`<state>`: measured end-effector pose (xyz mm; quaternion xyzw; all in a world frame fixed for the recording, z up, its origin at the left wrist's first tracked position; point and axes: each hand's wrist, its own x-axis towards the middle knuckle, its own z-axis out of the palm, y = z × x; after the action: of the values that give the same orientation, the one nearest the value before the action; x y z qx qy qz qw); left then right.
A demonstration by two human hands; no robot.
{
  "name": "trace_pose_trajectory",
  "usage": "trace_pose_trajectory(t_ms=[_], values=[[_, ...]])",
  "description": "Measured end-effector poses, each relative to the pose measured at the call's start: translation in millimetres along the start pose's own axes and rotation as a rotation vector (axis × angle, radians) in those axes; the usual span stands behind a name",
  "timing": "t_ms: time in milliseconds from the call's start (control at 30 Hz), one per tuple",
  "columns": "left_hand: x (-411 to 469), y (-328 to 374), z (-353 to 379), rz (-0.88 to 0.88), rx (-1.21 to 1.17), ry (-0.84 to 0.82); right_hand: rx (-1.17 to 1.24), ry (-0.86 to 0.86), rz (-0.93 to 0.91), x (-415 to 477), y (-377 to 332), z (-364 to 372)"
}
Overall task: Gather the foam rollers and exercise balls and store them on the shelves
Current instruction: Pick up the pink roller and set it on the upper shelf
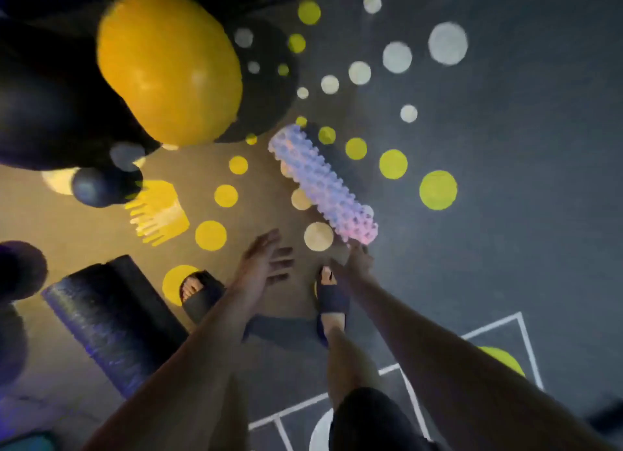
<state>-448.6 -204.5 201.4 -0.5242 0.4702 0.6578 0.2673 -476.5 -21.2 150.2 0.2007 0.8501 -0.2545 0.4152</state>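
A person is standing on a dark floor (505, 231) painted with yellow and white dots, looking down at both arms reaching forward. The right hand (358, 258) is touching the near end of a knobbly white roller (322, 184), which is lying on the floor at a slant, its far end pointing up and left; whether the fingers are closing round it or only resting on it cannot be told. The left hand (266, 262) is hovering just left of it, fingers spread and holding nothing. A big yellow ball (168, 70) is sitting at upper left, touching a large black ball (43, 103), with a small dark ball (97, 186) just below them. A black roller (111, 326) is lying at lower left, beside the left foot in a dark slide (202, 295). Everything is blurring slightly.
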Motion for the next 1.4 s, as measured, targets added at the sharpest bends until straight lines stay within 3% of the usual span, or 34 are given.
trace_pose_trajectory(t_ms=[167,233,400,500,600,733,800,933,1100,1300,1400], values=[[140.1,-61.2,52.1,-0.005,0.012,-0.073,-0.185,0.121,-0.092,174.1,72.8,46.4],[180.9,-84.2,59.1,-0.012,0.042,-0.092,-0.271,0.115,-0.047,227.8,94.9,61.3],[198.8,-124.5,37.7,-0.100,-0.062,0.003,-0.408,0.248,-0.035,270.8,119.1,76.7],[143.2,-118.0,23.0,-0.160,-0.014,0.050,-0.283,0.144,-0.045,221.0,94.8,60.2],[50.8,-64.8,32.9,-0.146,-0.086,0.086,-0.085,-0.005,0.039,127.5,40.7,9.1],[-91.9,49.7,54.6,-0.068,-0.155,0.186,-0.226,-0.198,-0.072,-5.6,-30.1,-115.2],[-166.5,107.2,64.0,0.005,-0.211,0.202,-0.170,-0.145,-0.135,-76.6,-68.8,-184.0],[-280.5,190.4,67.9,0.145,-0.299,0.081,-0.168,-0.149,-0.457,-192.2,-150.6,-296.8],[-363.6,263.6,42.0,0.420,-0.521,-0.059,-0.320,-0.058,-0.857,-271.7,-272.9,-376.7],[-426.3,379.0,16.4,0.876,-0.671,0.116,-0.276,0.043,-1.102,-327.3,-400.3,-420.1],[-448.3,438.1,10.7,0.964,-0.739,0.137,-0.186,0.042,-1.165,-348.1,-448.9,-449.7]])
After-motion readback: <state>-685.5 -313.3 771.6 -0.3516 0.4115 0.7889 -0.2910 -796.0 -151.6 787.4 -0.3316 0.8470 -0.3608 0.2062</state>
